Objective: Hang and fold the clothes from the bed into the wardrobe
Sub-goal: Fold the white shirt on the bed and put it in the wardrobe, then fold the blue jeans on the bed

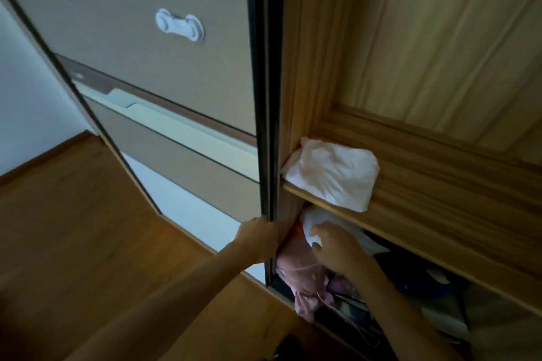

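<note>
The wardrobe's sliding door (176,67) stands to the left, its dark edge (268,126) running down the middle of the head view. My left hand (259,239) grips that edge low down. Inside, a wooden shelf (410,214) carries a folded white cloth (334,173). Below the shelf lies a heap of clothes: a white garment (315,221) on top, pink ones (302,275) under it, dark ones (410,275) to the right. My right hand (334,248) reaches into this heap with its fingers on the white garment; whether it grips the cloth is hidden.
A white child-safety latch (179,25) is stuck on the door panel. The wood floor (73,228) spreads out at the lower left. The wardrobe's wooden back and side walls (425,38) rise above the shelf.
</note>
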Tool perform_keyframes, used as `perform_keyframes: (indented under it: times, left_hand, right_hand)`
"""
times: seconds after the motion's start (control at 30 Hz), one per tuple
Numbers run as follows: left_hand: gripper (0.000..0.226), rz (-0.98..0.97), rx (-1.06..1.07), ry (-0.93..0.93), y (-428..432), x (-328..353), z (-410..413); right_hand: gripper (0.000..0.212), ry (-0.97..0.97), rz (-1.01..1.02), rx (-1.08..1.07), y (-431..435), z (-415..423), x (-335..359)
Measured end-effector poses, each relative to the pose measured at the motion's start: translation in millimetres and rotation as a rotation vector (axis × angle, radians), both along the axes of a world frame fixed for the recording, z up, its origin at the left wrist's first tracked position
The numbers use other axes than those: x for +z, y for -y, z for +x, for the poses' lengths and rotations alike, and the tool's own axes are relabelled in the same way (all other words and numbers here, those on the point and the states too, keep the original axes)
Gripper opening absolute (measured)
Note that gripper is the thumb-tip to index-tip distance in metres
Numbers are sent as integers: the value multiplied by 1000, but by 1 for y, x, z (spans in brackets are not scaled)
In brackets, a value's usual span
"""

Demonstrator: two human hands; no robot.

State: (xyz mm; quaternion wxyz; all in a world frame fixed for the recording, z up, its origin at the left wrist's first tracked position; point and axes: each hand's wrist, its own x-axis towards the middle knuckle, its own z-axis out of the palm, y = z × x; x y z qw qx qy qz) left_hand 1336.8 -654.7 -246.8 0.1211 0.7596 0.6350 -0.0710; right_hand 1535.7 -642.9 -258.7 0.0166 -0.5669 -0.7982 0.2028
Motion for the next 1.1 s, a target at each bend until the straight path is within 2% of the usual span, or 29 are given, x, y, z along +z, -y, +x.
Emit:
perform_keyframes:
  times: [0.1, 0.23, 0.27, 0.37, 0.53, 0.87, 1.1]
  left_hand:
    - [33, -159, 68, -122, 47, -18, -38]
    - [30, -298, 176, -141, 94, -21, -93]
    - [30, -309, 204, -127, 104, -20, -107]
    - [31, -321, 304, -80, 132, -30, -155]
    - [43, -357, 457, -21, 184, -43, -246]
    - [41, -387, 700, -42, 280, -23, -471]
    - [46, -397, 854, -30, 341, -15, -581]
  right_hand:
    - [21, 93, -159, 123, 34, -36, 5]
    - [13, 154, -242, 250, 64, -90, 6]
    - [13, 144, -246, 282, 70, -104, 8]
    - [32, 137, -258, 359, 86, -151, 14]
    - [27, 156, -253, 468, 108, -241, 10]
    - [12, 128, -197, 642, 150, -478, 32]
    - [28, 147, -190, 821, 174, -612, 46]
